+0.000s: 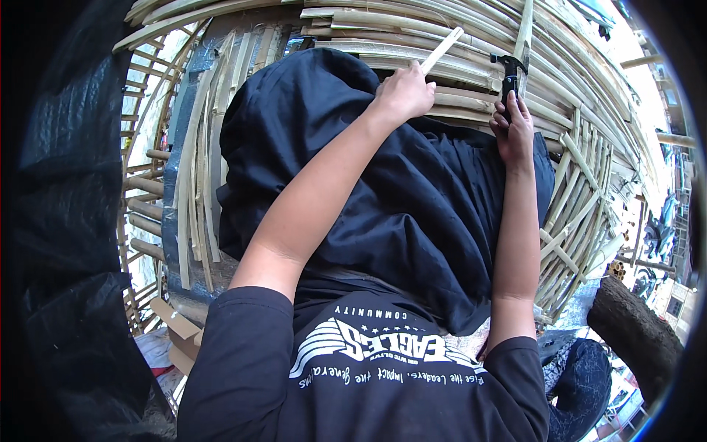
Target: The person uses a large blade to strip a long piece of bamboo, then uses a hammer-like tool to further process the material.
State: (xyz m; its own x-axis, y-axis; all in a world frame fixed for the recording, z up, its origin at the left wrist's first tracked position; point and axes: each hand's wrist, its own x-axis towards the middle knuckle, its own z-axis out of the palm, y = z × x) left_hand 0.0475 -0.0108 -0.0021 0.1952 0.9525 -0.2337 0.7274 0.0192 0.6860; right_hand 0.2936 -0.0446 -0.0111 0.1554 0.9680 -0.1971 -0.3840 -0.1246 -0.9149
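My left hand [407, 92] is closed around a short, pale bamboo strip [444, 48], which slants up and to the right. In my right hand [515, 131] is a small claw hammer [510, 79], held upright by its black handle. The hammer's head is over a long split bamboo piece [524, 33] at the far side; whether they touch I cannot tell. Beyond both hands lie several rows of split bamboo slats [383, 23]. Dark cloth [317, 147] covers my bent legs beneath my forearms and hides part of the slats.
Loose bamboo strips [197, 158] lie on the left, beside a bamboo lattice [140, 96]. Crossed bamboo sticks [578, 199] stand close on the right. A dark sheet [66, 221] hangs at the far left. A thick log [637, 324] and an opened cardboard box [180, 324] flank me.
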